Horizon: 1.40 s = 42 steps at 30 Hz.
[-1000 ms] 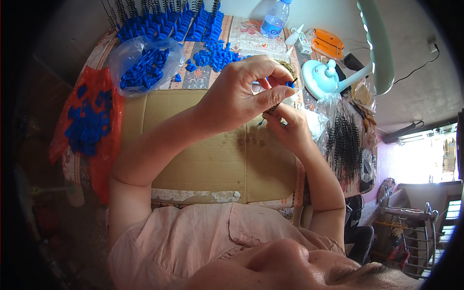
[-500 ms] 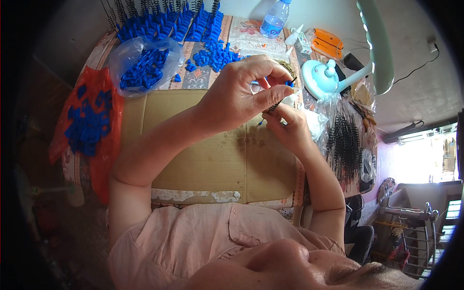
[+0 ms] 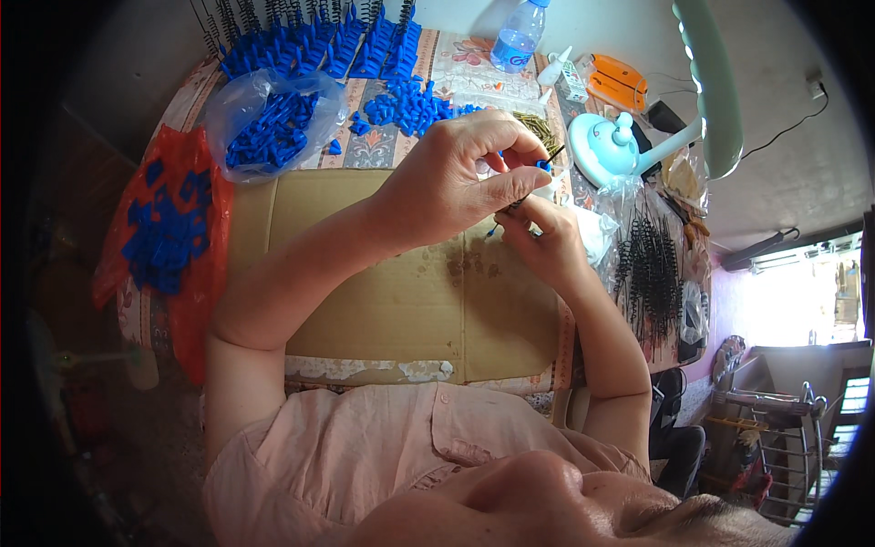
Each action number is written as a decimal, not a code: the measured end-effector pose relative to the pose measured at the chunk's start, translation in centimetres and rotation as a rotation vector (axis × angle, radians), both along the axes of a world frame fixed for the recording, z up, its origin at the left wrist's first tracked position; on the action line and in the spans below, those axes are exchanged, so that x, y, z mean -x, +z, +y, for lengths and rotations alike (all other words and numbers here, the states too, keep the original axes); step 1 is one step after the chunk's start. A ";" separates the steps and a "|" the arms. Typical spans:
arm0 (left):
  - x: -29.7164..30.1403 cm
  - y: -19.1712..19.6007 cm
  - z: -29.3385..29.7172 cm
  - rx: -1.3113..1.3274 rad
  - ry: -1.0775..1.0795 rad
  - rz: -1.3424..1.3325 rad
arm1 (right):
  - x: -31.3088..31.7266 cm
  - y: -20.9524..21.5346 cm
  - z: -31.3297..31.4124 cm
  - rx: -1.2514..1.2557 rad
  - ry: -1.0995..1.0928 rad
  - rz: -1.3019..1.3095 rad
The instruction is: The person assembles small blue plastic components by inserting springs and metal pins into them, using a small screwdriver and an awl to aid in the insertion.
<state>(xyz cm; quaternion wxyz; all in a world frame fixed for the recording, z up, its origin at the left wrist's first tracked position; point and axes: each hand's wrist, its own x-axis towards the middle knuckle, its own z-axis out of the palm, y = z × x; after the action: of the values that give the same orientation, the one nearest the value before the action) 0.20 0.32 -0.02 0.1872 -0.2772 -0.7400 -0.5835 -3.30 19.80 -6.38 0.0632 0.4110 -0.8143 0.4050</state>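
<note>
My left hand (image 3: 474, 164) is closed in a pinch on a small blue plastic piece (image 3: 544, 166), above the far right part of a cardboard sheet (image 3: 383, 292). A thin dark tip (image 3: 557, 153) sticks out past that piece. Just below, my right hand (image 3: 547, 239) has its fingers closed around a black coil spring (image 3: 516, 202), which runs up toward the left thumb. A small blue-tipped end (image 3: 493, 230) shows beside the right fingertips. My fingers partly hide how the spring and the blue piece meet.
Loose blue pieces fill a clear bag (image 3: 219, 114) and a red bag (image 3: 214, 264); more lie in a pile (image 3: 410, 105). Blue holders with springs (image 3: 310, 50) line the back. At right are a lamp base (image 3: 606, 150), brass-coloured pins (image 3: 538, 128), black springs (image 3: 649, 273) and a bottle (image 3: 517, 41).
My left hand has shifted slightly downward and its fingers have closed in a little. More of the dark tip shows past the blue piece. My right hand stays nearly still.
</note>
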 end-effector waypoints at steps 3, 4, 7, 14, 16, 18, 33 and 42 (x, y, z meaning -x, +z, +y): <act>-0.1 0.1 0.0 -0.007 0.017 0.014 | -0.1 0.2 -0.1 0.006 0.000 -0.009; -0.2 0.2 0.0 -0.019 0.029 0.023 | -0.2 0.3 -0.2 0.010 0.001 -0.015; -0.1 0.3 0.0 -0.028 0.036 0.087 | -0.1 0.2 -0.1 0.004 0.015 -0.009; -0.2 0.4 -0.1 -0.025 0.058 0.128 | -0.1 0.5 -0.2 -0.006 0.019 -0.008; -0.1 0.4 -0.1 -0.038 0.050 0.132 | -0.1 0.5 -0.2 -0.017 0.019 0.000; -0.1 0.4 -0.1 -0.040 0.052 0.131 | -0.2 0.7 -0.3 -0.011 0.015 -0.019; -0.3 0.5 -0.2 -0.049 0.045 0.095 | -0.3 0.6 -0.3 -0.009 0.005 -0.002; -0.1 0.3 0.0 -0.029 0.035 0.077 | -0.2 0.4 -0.2 -0.005 0.004 0.006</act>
<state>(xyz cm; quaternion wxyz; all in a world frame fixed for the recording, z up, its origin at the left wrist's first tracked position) 0.31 0.32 0.28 0.2296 -0.2835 -0.7287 -0.5796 -3.12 19.60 -5.98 0.0639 0.4138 -0.8143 0.4020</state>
